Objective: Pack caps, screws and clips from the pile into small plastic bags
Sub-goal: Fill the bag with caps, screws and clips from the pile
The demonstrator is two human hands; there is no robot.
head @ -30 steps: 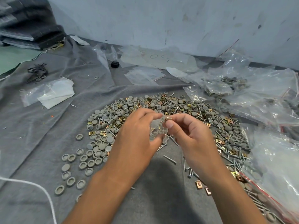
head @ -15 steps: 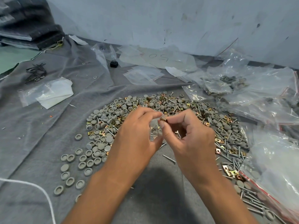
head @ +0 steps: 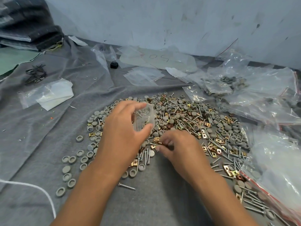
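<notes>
The left hand (head: 120, 136) holds a small plastic bag (head: 144, 119) up above the pile (head: 187, 121), with the thumb under it and the fingers curled over the top. The bag is thin, clear and floppy, and a few screws show inside it. It looks very light and would likely fold shut if held in the middle, so the best place to hold it seems to be by the edge of its mouth. The right hand (head: 177, 147) is down at the near edge of the pile, and its fingertips (head: 164, 142) are bent in around some gold clips (head: 157, 141). I cannot tell if it has one pinched yet. The clips are small, hard and shiny, so they may slip. The grey caps (head: 70, 159) are light and round and easy to pick up by the rim. The screws (head: 146, 154) are thin with sharp tips.
</notes>
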